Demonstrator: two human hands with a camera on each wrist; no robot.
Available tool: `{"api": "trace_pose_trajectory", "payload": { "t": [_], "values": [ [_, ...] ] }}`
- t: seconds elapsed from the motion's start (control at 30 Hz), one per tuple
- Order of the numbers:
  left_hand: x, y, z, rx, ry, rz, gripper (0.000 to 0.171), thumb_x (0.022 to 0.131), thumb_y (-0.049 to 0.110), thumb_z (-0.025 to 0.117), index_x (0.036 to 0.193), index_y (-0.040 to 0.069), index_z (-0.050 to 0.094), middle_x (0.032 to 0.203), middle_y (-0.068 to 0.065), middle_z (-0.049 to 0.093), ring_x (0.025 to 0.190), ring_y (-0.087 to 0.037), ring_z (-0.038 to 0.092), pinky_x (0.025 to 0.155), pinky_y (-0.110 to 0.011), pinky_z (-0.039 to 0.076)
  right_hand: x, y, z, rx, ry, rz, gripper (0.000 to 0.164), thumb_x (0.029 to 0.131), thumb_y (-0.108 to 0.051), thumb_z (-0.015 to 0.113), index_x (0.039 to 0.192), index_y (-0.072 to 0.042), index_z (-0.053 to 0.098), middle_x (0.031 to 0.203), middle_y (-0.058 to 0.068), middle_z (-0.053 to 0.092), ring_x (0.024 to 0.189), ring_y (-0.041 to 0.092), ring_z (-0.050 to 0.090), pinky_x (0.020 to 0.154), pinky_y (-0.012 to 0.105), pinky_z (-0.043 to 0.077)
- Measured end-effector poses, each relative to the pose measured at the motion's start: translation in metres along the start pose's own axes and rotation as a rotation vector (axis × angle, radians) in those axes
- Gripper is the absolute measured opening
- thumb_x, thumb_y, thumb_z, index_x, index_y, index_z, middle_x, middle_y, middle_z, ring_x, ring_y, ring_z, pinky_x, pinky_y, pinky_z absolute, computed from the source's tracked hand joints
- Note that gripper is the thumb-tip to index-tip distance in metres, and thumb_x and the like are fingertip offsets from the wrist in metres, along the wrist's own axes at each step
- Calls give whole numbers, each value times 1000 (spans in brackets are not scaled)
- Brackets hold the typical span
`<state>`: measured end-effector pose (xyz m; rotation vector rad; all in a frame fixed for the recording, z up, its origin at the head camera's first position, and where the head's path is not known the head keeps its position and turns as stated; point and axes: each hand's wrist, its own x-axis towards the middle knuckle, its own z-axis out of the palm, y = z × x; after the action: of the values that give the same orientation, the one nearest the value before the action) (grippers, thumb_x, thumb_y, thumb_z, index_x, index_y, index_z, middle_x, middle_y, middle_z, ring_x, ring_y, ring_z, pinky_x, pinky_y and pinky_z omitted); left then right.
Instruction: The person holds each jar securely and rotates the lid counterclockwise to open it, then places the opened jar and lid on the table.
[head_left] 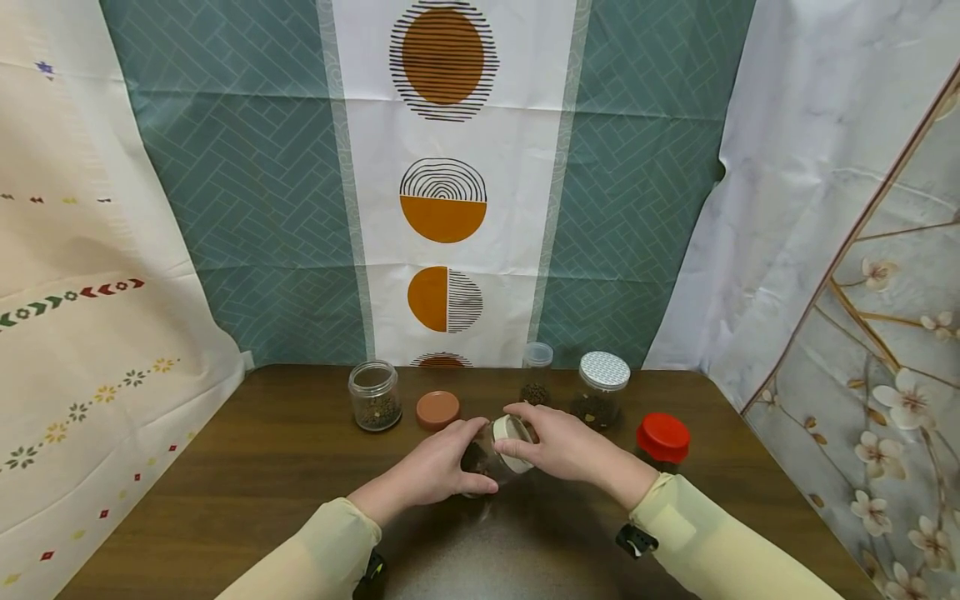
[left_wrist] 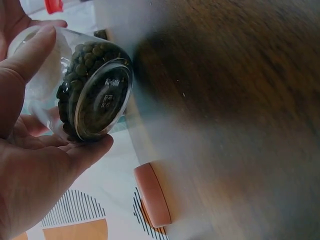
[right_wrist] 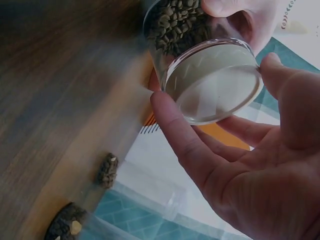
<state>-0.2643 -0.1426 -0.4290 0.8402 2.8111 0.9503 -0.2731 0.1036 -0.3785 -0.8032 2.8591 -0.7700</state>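
Observation:
A clear jar of small dark brown pellets is tilted on its side between both hands, its base facing the left wrist camera. My left hand grips the jar's body, thumb on one side and fingers on the other. At its other end sits a cream lid, on the jar's mouth. My right hand holds that lid by its rim between thumb and fingers. Whether the lid is screwed tight cannot be told.
Behind the hands on the wooden table stand a lidless jar, a terracotta lid, a slim clear-capped jar and a white-patterned-lid jar. A red-lidded jar is near the right forearm. Curtains hang behind.

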Motion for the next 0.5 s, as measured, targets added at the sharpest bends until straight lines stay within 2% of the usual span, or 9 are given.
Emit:
{"api": "trace_pose_trajectory", "payload": {
  "t": [0.3,0.5],
  "values": [
    [0,1,0,10,-5,-3,90,93,43,91,161,3,47,146,-17,61,133,-33,63,107,-56,53,0,5,0,47,-10,-56,68,103,-48,78,153,-5,61,128,9,72,109,26,69,90,49,59],
    [0,1,0,10,-1,4,91,93,43,91,161,2,47,147,-17,61,134,-33,63,108,-56,53,-2,9,-2,73,-31,-103,67,103,-44,80,153,-6,59,122,6,68,102,23,65,85,43,57]
  ]
}}
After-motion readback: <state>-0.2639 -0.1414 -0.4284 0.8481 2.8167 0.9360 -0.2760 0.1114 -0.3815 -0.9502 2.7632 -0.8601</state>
